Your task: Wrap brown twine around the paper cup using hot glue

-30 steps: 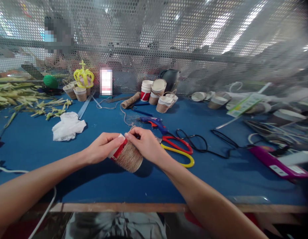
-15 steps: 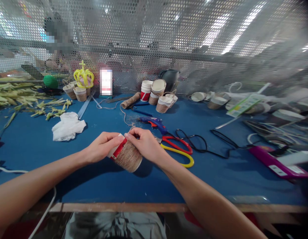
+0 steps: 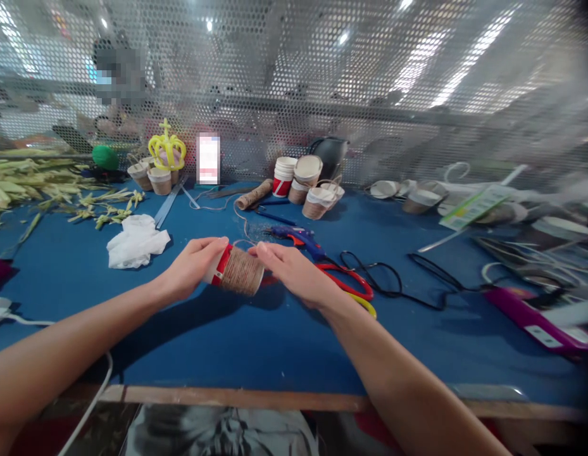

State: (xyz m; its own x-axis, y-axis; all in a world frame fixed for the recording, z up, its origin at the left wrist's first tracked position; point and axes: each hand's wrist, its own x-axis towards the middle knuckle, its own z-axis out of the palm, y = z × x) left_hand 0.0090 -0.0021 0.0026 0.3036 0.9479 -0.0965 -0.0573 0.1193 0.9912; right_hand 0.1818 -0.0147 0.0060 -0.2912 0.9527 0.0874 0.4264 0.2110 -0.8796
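Note:
A paper cup (image 3: pixel 241 271) with brown twine wound round much of its side is held tilted above the blue table, its red and white part to the left. My left hand (image 3: pixel 195 265) grips that uncovered end. My right hand (image 3: pixel 287 269) is at the cup's other end, its thumb and fingers closed on the twine. The strand runs back from there to a twine roll (image 3: pixel 254 194) lying on the table. Just beyond my right hand lie a blue glue gun (image 3: pixel 296 239) and scissors with red and yellow handles (image 3: pixel 353 278).
White crumpled tissue (image 3: pixel 137 242) lies at the left, near dried husks (image 3: pixel 18 183). Several cups (image 3: pixel 317 202) stand at the back by a perforated screen. Black cable (image 3: pixel 383 278) and a purple power strip (image 3: pixel 535 320) are at the right.
The cup has turned to lie more sideways and sits slightly higher. My right hand has shifted right, away from the cup's red part toward its base. The camera view has moved a little.

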